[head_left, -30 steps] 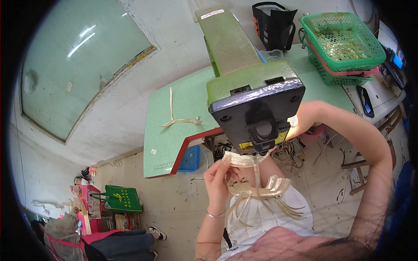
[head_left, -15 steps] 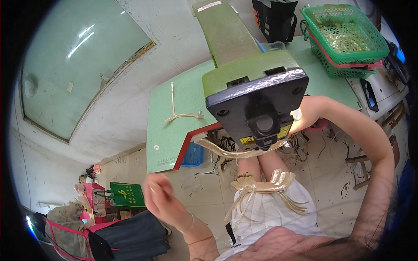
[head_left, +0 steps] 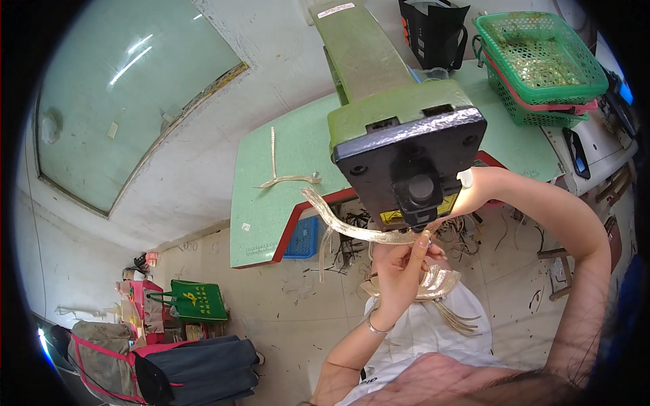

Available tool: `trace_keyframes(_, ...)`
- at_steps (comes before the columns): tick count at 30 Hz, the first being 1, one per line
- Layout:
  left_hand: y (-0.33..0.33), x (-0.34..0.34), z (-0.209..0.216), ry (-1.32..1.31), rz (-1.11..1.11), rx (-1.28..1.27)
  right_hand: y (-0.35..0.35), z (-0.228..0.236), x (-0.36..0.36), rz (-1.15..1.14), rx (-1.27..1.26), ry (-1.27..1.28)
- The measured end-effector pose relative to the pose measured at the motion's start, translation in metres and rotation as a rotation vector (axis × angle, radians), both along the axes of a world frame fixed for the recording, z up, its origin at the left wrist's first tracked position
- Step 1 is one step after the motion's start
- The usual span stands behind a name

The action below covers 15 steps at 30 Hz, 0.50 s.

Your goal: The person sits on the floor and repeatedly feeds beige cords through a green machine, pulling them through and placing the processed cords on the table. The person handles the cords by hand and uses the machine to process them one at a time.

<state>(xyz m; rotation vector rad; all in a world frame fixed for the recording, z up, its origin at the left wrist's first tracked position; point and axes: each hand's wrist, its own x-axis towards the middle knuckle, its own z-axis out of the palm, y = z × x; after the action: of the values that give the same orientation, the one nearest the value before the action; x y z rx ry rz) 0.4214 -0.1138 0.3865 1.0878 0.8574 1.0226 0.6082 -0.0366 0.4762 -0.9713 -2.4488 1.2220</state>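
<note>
A curved gold strap (head_left: 338, 225) with a thin strip hanging from it stretches left from beneath the black-faced head (head_left: 413, 159) of a green machine. My left hand (head_left: 398, 271) pinches its right end between thumb and fingers. Behind the machine head's right side, my right hand (head_left: 472, 193) reaches down to that same end; its fingertips close there, most of the fingers hidden. A small white piece (head_left: 465, 177) shows on this hand. On my lap lies a bundle of gold straps (head_left: 440, 281), partly covered by my left hand.
Another gold strap piece (head_left: 291, 179) lies on the green table (head_left: 254, 223), which has a red cut-out edge. Stacked green baskets (head_left: 542, 88), a black bag (head_left: 433, 34) and a phone (head_left: 575, 152) are at the far right. A blue crate (head_left: 302, 238) sits below; scraps litter the floor.
My left hand has moved right and up, from beside the table corner to the strap under the machine head, and now pinches it. The strap has shifted slightly and its left end is raised.
</note>
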Motion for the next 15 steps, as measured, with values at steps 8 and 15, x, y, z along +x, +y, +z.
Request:
trace_keyframes(8, -0.006, -0.026, 0.004, 0.048, 0.150, 0.132, -0.011, 0.005, 0.005, -0.123, -0.013, 0.075)
trace_keyframes(15, 0.000, -0.067, -0.002, 0.058, 0.230, 0.104, -0.038, -0.020, -0.021, -0.349, 0.103, -0.019)
